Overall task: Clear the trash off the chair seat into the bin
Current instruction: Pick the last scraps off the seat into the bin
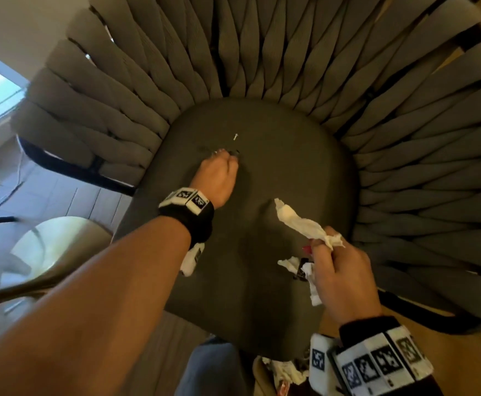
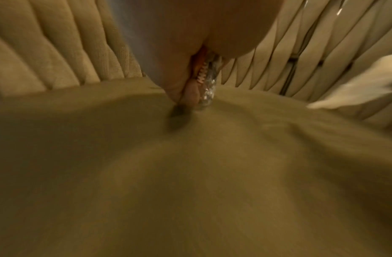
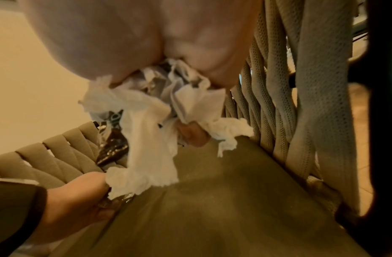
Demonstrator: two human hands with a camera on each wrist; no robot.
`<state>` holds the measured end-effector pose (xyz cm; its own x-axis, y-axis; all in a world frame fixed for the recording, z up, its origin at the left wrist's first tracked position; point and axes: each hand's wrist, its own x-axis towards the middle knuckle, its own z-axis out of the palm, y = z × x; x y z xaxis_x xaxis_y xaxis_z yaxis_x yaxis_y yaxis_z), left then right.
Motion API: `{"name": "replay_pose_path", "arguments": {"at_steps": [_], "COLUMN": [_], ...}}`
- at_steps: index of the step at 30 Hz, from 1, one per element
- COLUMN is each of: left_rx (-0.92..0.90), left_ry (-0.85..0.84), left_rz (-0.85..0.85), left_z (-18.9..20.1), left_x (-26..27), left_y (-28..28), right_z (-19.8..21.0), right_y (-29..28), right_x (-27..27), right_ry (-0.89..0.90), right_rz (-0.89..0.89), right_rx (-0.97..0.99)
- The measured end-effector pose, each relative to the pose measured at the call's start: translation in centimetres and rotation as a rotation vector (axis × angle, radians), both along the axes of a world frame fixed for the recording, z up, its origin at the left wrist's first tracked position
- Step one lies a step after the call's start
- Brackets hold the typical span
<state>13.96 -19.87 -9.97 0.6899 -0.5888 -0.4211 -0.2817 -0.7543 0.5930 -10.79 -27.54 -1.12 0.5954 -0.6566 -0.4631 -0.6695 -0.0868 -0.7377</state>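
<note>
A person's left hand [image 1: 219, 172] reaches to the middle of a grey chair seat [image 1: 262, 295], its fingers curled and pinched around a crinkled silvery wrapper [image 2: 207, 90] that touches the cushion; the left wrist view shows the foil pressed between thumb and fingertips. The right hand [image 1: 345, 278], nearer the seat's front right, is clenched on a bundle of trash: crumpled white tissue [image 1: 299, 221] sticks up and leftward from the fist, more tissue hangs below it, and a dark glossy wrapper [image 3: 112, 147] is caught in the same bundle, as the right wrist view makes plain. Both wrists carry black bands with black-and-white marker tags. One small white scrap [image 1: 235, 136] lies alone on the cushion just beyond the left hand's fingertips, toward the backrest. Wide woven grey straps [image 1: 176, 52] fan out around the seat, forming the chair's back and sides. At the bottom edge of the head view, below the seat's front, a container [image 1: 282, 372] holds white tissue and wrappers; its shape is largely cut off. A round pale stool or table [image 1: 59, 247] stands on the floor to the left.
</note>
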Motion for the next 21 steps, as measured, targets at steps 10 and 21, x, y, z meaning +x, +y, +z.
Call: {"name": "replay_pose_path", "arguments": {"at_steps": [10,21], "left_rx": [-0.116,0.134], "left_ry": [0.514,0.574], "left_rz": [0.27,0.463], "left_z": [4.2,-5.9], "left_x": [-28.6,-45.3], "left_y": [9.8,15.6], "right_z": [0.5,-11.2], "right_y": [4.0,9.5], "right_x": [-12.9,-27.2], "right_ry": [0.167,0.548], "right_rz": [0.271,0.458], "right_rx": [-0.009,0.132]}}
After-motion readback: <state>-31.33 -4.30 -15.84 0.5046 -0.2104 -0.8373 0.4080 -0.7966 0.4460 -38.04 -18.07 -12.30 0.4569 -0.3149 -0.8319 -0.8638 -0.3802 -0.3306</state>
